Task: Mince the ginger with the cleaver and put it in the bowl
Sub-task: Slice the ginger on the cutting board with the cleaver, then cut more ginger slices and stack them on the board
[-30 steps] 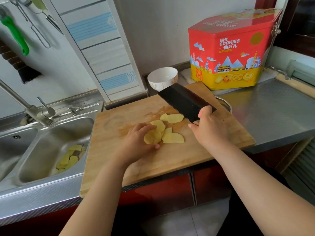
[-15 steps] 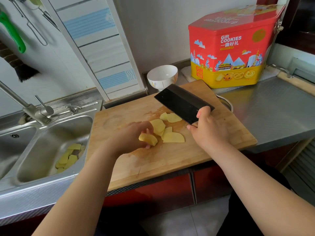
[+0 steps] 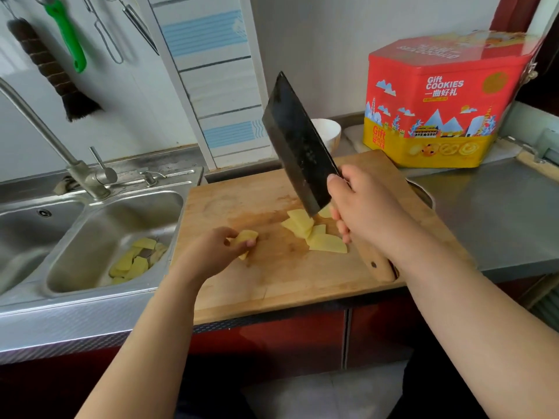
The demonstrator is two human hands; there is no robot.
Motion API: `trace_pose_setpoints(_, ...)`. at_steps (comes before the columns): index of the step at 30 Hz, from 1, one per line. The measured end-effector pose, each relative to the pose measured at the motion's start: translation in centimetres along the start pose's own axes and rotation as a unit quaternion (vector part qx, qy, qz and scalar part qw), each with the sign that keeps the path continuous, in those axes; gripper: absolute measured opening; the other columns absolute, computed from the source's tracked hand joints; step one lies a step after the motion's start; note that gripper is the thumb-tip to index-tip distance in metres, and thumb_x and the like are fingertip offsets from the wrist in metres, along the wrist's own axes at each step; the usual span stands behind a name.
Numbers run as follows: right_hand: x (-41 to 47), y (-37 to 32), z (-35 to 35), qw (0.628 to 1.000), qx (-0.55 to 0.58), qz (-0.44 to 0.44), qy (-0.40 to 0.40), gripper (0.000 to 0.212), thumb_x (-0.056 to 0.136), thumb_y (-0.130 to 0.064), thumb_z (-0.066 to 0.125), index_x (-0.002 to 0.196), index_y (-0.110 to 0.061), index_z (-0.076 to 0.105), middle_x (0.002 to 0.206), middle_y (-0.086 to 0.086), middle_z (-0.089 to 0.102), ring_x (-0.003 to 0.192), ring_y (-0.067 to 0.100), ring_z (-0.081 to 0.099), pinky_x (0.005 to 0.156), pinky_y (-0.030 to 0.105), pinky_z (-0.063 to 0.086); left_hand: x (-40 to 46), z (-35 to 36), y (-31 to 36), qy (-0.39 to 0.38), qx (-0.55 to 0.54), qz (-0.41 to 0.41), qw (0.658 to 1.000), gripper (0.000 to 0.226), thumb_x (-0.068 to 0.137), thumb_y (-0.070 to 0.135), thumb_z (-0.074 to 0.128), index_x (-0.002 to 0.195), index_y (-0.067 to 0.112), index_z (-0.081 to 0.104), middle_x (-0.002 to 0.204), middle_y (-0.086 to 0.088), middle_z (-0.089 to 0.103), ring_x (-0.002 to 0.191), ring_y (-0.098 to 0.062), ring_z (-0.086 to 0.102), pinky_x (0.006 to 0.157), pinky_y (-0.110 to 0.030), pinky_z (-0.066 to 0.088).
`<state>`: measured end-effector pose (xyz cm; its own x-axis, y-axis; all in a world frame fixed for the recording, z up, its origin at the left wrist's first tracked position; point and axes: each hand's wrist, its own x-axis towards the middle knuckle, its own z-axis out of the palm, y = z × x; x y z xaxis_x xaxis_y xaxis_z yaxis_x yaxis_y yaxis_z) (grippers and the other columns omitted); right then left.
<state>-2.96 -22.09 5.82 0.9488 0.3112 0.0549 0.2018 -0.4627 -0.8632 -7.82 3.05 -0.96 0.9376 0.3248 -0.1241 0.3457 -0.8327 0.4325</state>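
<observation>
Head view, one entry.

Board [image 3: 272, 285], centre of frame: we count a loose pile of ginger slices [image 3: 314, 234] at mid-right, flat and overlapping, none minced.

Left hand [image 3: 211, 252], centre-left: fingers curled round a small stack of slices [image 3: 246, 241] just above the board, apart from the pile.

Right hand [image 3: 366, 213], right of centre: clenched on the cleaver [image 3: 299, 143] handle, blade raised and tilted up to the left, its lower corner over the pile.

Bowl [image 3: 328, 133], upper centre behind the blade: mostly hidden; we cannot tell its contents.

Sink [image 3: 90, 234], left: more yellow pieces [image 3: 136, 261] lie in the basin.

Status, as we judge it: slicing done; mincing and transfer to the bowl remain.
</observation>
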Motion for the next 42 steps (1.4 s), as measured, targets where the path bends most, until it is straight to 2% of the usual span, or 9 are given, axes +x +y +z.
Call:
trace_pose_setpoints(5, -0.3, -1.0, 1.6, 0.989, 0.038, 0.06, -0.132, 0.024, 0.099, -0.034, 0.055, 0.105, -0.011, 0.055, 0.067, 0.004, 0.053, 0.047, 0.011, 0.051, 0.045, 0.026, 0.049, -0.2, -0.9, -1.3, -0.055, 0.039, 0.075, 0.995, 0.085, 0.074, 0.041, 0.079, 0.146, 0.033, 0.035, 0.144, 0.005, 0.038, 0.117, -0.015, 0.049, 0.099, -0.033, 0.043)
trace_pose_setpoints(9, -0.9, 0.0, 2.5, 0.981, 0.021, 0.089, -0.173, 0.029, 0.097, -0.026, 0.058, 0.122, -0.013, 0.052, 0.071, 0.004, 0.053, 0.05, 0.01, 0.051, 0.045, 0.024, 0.05, 0.4, -0.6, -1.8, -0.079, -0.004, 0.144, 0.986, 0.085, 0.077, 0.029, 0.078, 0.146, 0.04, 0.03, 0.142, 0.012, 0.043, 0.112, -0.008, 0.047, 0.099, -0.029, 0.04)
trace_pose_setpoints(13, -0.9, 0.2, 1.9, 0.989, 0.048, 0.073, -0.123, 0.024, 0.097, -0.026, 0.058, 0.119, -0.016, 0.054, 0.07, 0.003, 0.054, 0.048, 0.009, 0.051, 0.046, 0.025, 0.049, 1.0, -0.6, -1.7, -0.095, -0.001, 0.15, 0.984, 0.084, 0.077, 0.028, 0.079, 0.146, 0.037, 0.031, 0.143, 0.009, 0.044, 0.114, -0.01, 0.048, 0.098, -0.029, 0.041)
trace_pose_setpoints(16, -0.6, 0.2, 0.7, 0.994, 0.072, 0.065, -0.057, 0.023, 0.098, -0.027, 0.057, 0.119, -0.019, 0.053, 0.072, 0.004, 0.056, 0.049, 0.01, 0.052, 0.046, 0.025, 0.048, 0.9, -0.8, -0.5, -0.11, 0.114, 0.153, 0.975, 0.096, 0.072, 0.051, 0.076, 0.148, 0.044, 0.018, 0.155, 0.009, 0.021, 0.142, -0.023, 0.022, 0.113, -0.05, 0.029)
trace_pose_setpoints(18, -0.3, 0.6, -0.2, 0.995, 0.074, 0.067, -0.005, 0.025, 0.098, -0.029, 0.056, 0.121, -0.018, 0.052, 0.074, 0.003, 0.057, 0.05, 0.01, 0.052, 0.045, 0.024, 0.048, 0.5, 0.0, 2.4, -0.051, 0.101, 0.222, 0.968, 0.088, 0.072, 0.059, 0.071, 0.145, 0.046, 0.023, 0.156, 0.011, 0.016, 0.144, -0.023, 0.011, 0.114, -0.056, 0.022)
trace_pose_setpoints(20, 0.0, 1.2, -1.2, 0.994, 0.071, 0.072, 0.04, 0.027, 0.099, -0.032, 0.054, 0.121, -0.016, 0.052, 0.074, 0.003, 0.057, 0.051, 0.01, 0.052, 0.045, 0.024, 0.048, 0.5, 1.9, 5.9, 0.001, 0.084, 0.301, 0.95, 0.077, 0.075, 0.064, 0.064, 0.142, 0.043, 0.031, 0.155, 0.008, 0.019, 0.144, -0.021, 0.011, 0.114, -0.055, 0.019)
trace_pose_setpoints(26, 0.1, 4.2, -4.6, 0.985, 0.066, 0.12, 0.11, 0.051, 0.099, -0.034, 0.053, 0.143, -0.014, 0.039, 0.073, 0.005, 0.055, 0.051, 0.013, 0.052, 0.047, 0.028, 0.049, 4.5, 5.9, 10.6, 0.032, 0.279, 0.468, 0.838, 0.071, 0.086, 0.071, 0.037, 0.142, 0.027, 0.036, 0.15, -0.004, 0.035, 0.144, -0.03, 0.018, 0.118, -0.052, 0.012)
trace_pose_setpoints(30, -0.3, 6.0, -5.3, 0.98, 0.084, 0.139, 0.118, 0.041, 0.099, -0.033, 0.053, 0.131, -0.009, 0.047, 0.072, 0.006, 0.053, 0.05, 0.014, 0.051, 0.047, 0.027, 0.049, 6.9, 5.9, 11.4, 0.013, 0.312, 0.522, 0.793, 0.056, 0.091, 0.06, 0.031, 0.132, 0.024, 0.046, 0.139, -0.007, 0.046, 0.132, -0.03, 0.039, 0.115, -0.048, 0.022)
trace_pose_setpoints(42, 0.5, 6.4, -4.5, 0.981, 0.091, 0.15, 0.088, 0.055, 0.098, -0.035, 0.055, 0.145, -0.011, 0.038, 0.079, 0.007, 0.059, 0.051, 0.012, 0.055, 0.045, 0.024, 0.049, 10.6, 4.8, 9.6, 0.013, 0.296, 0.452, 0.841, 0.034, 0.095, 0.045, 0.03, 0.124, 0.034, 0.043, 0.132, -0.001, 0.041, 0.115, -0.023, 0.046, 0.092, -0.042, 0.045)
